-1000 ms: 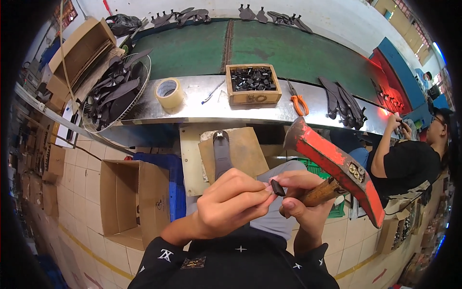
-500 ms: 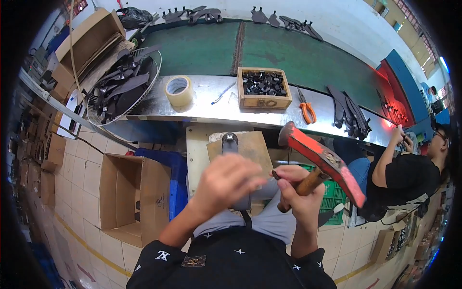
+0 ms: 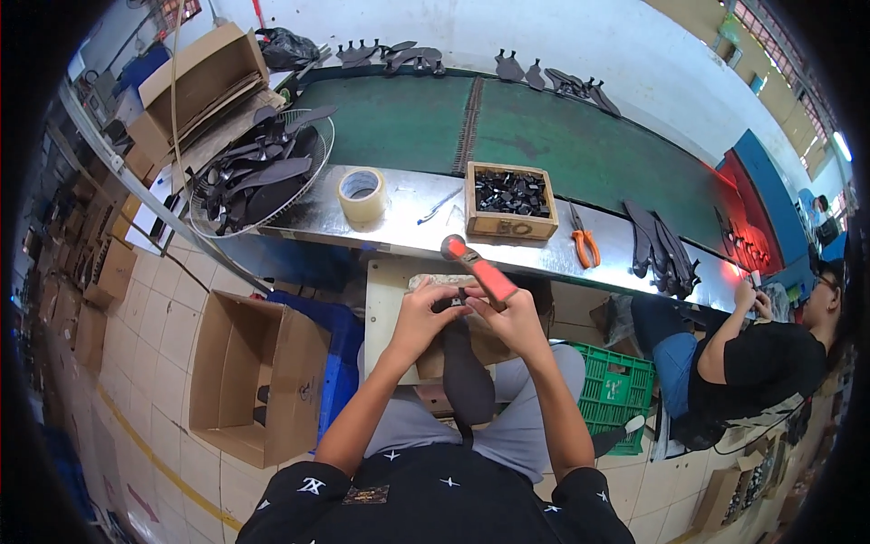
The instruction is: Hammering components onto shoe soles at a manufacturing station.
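A dark shoe sole [image 3: 468, 376] lies lengthwise in front of me over my lap, its narrow heel end at a low work stand [image 3: 388, 290]. My left hand [image 3: 422, 319] is closed at that heel end, thumb and fingers pinching around it. From the other side my right hand [image 3: 515, 322] holds a hammer [image 3: 489, 276] with a red head, its handle hidden by the hand. Right thumb and fingertips also meet the sole's heel end, at a small dark piece between both hands too small to make out.
On the metal bench edge are a wooden box [image 3: 510, 227] of small black pieces, a tape roll [image 3: 362, 197], orange-handled pliers [image 3: 584, 243] and more soles [image 3: 662, 249]. A wire basket [image 3: 331, 150] of soles stands left. A cardboard box [image 3: 294, 381], green crate [image 3: 616, 385] and seated co-worker [image 3: 752, 349] are nearby.
The hammer has swung left and in toward the stand with my right hand. My left hand has moved forward to the heel end. The sole now shows plainly between my hands.
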Demonstrator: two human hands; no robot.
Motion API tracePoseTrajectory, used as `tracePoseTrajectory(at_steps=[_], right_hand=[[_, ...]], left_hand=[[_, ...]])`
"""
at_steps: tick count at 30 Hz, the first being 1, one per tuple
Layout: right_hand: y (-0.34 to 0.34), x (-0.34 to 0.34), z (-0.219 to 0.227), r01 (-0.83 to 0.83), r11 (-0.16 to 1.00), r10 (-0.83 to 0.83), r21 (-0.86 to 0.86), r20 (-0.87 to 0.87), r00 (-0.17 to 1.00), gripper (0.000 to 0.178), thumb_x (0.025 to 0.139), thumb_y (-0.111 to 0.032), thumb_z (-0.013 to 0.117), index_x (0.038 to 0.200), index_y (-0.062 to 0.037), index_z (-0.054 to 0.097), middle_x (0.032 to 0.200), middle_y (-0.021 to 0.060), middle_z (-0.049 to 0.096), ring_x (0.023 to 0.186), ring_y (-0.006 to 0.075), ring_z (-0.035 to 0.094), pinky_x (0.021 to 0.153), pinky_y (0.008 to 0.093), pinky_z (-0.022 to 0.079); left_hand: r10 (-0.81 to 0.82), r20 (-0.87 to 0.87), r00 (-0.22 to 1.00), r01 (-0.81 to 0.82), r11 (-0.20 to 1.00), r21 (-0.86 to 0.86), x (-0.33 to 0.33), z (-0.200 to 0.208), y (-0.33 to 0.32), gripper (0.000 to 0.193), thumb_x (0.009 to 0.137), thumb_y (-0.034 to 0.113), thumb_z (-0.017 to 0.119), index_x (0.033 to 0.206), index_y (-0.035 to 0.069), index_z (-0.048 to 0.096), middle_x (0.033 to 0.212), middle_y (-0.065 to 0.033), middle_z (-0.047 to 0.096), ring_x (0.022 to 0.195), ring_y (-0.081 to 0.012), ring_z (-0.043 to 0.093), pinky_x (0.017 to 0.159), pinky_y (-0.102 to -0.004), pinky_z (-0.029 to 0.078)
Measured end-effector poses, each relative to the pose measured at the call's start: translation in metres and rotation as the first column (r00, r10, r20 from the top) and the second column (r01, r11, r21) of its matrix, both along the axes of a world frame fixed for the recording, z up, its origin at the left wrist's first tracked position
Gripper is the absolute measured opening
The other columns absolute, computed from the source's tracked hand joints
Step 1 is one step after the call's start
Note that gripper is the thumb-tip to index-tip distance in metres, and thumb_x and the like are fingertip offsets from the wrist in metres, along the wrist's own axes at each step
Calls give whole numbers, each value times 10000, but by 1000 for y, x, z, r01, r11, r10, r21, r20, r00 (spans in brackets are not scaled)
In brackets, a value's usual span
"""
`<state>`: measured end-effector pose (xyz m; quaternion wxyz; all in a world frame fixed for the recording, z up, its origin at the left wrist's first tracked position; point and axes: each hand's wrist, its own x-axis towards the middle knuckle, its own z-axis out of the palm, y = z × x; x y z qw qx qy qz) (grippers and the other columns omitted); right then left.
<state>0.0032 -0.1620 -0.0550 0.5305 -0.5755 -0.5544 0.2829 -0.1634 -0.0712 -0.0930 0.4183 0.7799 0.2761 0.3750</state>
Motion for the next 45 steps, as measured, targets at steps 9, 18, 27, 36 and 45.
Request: tracePoseTrajectory(at_steps=[9, 18, 27, 36, 45], right_hand=[[-1, -8, -5, -46, 999, 41, 19, 207, 977, 277, 809, -5, 679, 1084, 24, 666, 975, 169, 694, 892, 308, 686, 791, 340, 538], [-9, -22, 20, -20, 998, -13, 64, 483, 875, 209, 847, -37, 666, 1048, 17, 654, 920, 125, 668, 811, 285, 655, 728, 319, 516], [-66, -41, 44, 140, 988, -129, -58, 164, 978, 293, 987, -97, 571, 1250, 31, 563, 855, 53, 642, 613, 74, 531, 559, 250, 454], [-77, -51, 65, 95, 992, -61, -81, 348, 936, 391, 956, -30, 577, 1328, 59, 494, 1075, 253, 619, 942, 391, 638, 815, 384, 508], [-79, -51, 53, 133, 989, -108, -57, 319, 942, 390, 968, -38, 561, 1335, 67, 484, 1065, 262, 613, 930, 414, 630, 801, 401, 507]], left_hand=[[-25, -10, 1000, 24, 992, -125, -9, -3, -1, 279, 771, 135, 790, 1009, 5, 729, 1003, -169, 729, 951, -281, 709, 1151, -448, 342], [-57, -45, 997, 43, 965, -259, -17, 8, 2, 311, 759, 100, 771, 1050, 3, 720, 964, -158, 736, 913, -216, 719, 810, -329, 541], [-113, 63, 992, 127, 945, -301, -13, 6, 5, 237, 767, 77, 802, 986, -2, 753, 876, -45, 737, 812, -84, 644, 752, -248, 514], [-125, 102, 987, 148, 956, -255, -13, 7, 8, 246, 758, 133, 813, 955, 0, 752, 874, -60, 736, 800, -99, 649, 745, -262, 513], [-122, 40, 992, 128, 938, -323, -13, 7, 5, 264, 763, 144, 811, 969, -4, 738, 855, -55, 726, 787, -100, 640, 743, -267, 509]])
